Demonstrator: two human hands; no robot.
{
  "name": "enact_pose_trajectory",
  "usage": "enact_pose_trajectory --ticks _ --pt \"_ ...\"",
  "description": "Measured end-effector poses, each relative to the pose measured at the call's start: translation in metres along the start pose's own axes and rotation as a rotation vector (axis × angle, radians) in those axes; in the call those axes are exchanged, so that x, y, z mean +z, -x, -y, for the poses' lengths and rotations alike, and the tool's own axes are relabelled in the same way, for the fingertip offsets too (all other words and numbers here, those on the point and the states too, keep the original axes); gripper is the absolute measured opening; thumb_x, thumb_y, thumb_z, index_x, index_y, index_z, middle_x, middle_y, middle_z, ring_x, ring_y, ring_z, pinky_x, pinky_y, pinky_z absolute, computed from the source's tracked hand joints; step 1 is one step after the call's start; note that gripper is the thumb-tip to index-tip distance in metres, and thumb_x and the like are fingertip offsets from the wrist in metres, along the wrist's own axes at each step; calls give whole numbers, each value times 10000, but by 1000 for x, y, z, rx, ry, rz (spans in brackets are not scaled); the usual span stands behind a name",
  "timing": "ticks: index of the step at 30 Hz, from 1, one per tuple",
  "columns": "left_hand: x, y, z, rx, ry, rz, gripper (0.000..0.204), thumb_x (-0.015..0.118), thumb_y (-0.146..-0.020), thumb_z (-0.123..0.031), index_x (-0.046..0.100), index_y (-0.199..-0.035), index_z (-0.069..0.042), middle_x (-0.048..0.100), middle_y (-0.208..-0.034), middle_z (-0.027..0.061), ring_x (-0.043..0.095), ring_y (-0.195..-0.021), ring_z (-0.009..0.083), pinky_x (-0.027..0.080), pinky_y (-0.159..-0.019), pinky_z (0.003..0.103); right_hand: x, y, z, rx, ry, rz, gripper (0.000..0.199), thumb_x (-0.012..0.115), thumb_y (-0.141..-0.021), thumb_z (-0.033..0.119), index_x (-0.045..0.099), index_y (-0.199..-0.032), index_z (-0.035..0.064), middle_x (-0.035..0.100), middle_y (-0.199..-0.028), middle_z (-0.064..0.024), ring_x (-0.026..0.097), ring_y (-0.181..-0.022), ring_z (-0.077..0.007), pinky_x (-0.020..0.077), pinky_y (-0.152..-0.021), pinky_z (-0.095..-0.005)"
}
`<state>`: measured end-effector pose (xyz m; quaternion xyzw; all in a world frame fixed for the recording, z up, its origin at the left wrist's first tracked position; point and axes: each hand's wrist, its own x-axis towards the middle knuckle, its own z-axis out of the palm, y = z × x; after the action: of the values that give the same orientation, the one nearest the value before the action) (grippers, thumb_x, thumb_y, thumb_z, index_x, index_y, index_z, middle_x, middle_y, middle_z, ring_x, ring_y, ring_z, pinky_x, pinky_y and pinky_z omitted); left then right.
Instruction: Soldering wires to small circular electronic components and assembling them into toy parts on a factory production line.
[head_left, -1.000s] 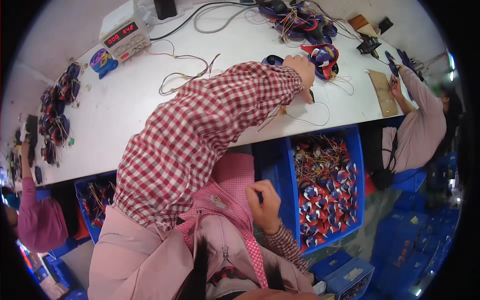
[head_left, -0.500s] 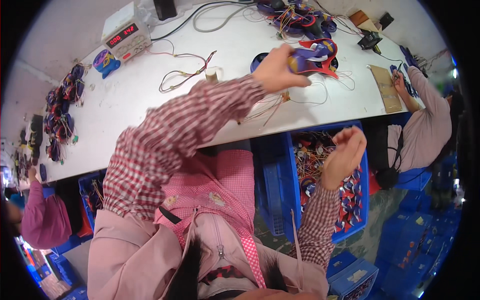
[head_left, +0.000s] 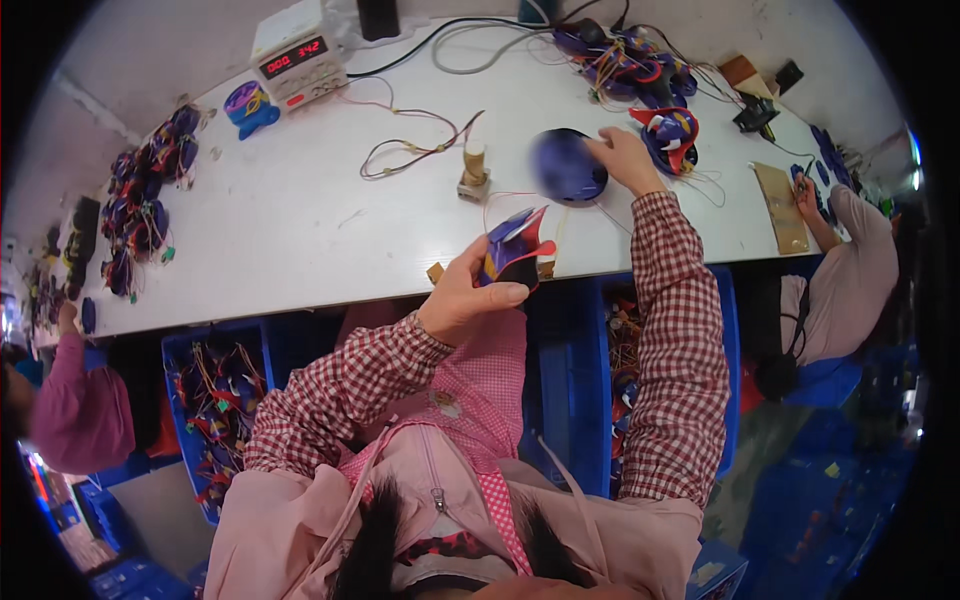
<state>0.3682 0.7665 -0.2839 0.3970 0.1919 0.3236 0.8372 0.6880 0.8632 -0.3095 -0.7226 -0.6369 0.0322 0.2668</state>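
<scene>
Near the table's front edge my left hand [head_left: 465,297] is closed on a purple-and-red plastic part [head_left: 512,248] with trailing thin wires. My right hand [head_left: 628,163] reaches over the white table and pinches the right rim of a round dark-blue plastic dish [head_left: 566,165], which is smeared by motion. Another purple-and-red part [head_left: 672,138] with wires lies just to the right of that hand. Between my hands and to the left, a small fixture with a brass-coloured post [head_left: 474,172] stands on the table.
A bench power supply [head_left: 300,62] and a tape roll on a blue holder [head_left: 250,110] stand at the back left. Wired purple parts lie in piles at the left [head_left: 150,200] and back right [head_left: 640,65]. Blue bins [head_left: 600,400] flank my lap. Co-workers sit at both sides.
My left hand has drawn back toward me with the purple-and-red part. My right hand has risen from above the bin to the table and taken the round dish. The view has shifted slightly.
</scene>
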Motion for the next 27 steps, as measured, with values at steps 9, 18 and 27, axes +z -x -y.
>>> enact_pose_trajectory --ticks 9,18,27 --pt "-19 51 -30 74 325 50 691 666 -696 -131 366 -1299 25 499 -1237 129 528 -1103 226 385 -1003 367 -66 41 7 470 -876 161 216 617 -847 233 641 -926 34 595 -710 11 526 -535 -58 378 -469 -193" --pt "-87 178 -167 397 -123 -284 826 828 -627 -277 384 -1291 -65 495 -1216 146 513 -1139 278 468 -932 382 -82 95 92 394 -933 346 176 579 -893 177 623 -970 25 617 -793 25 561 -673 -30 441 -595 -158" --pt "-119 205 -183 426 -852 -600 656 714 -657 -10 380 -1220 -57 497 -1152 105 552 -1016 199 468 -863 303 35 75 197 130 -865 462 230 581 -898 209 633 -980 1 572 -735 48 485 -618 -16 348 -520 -153"
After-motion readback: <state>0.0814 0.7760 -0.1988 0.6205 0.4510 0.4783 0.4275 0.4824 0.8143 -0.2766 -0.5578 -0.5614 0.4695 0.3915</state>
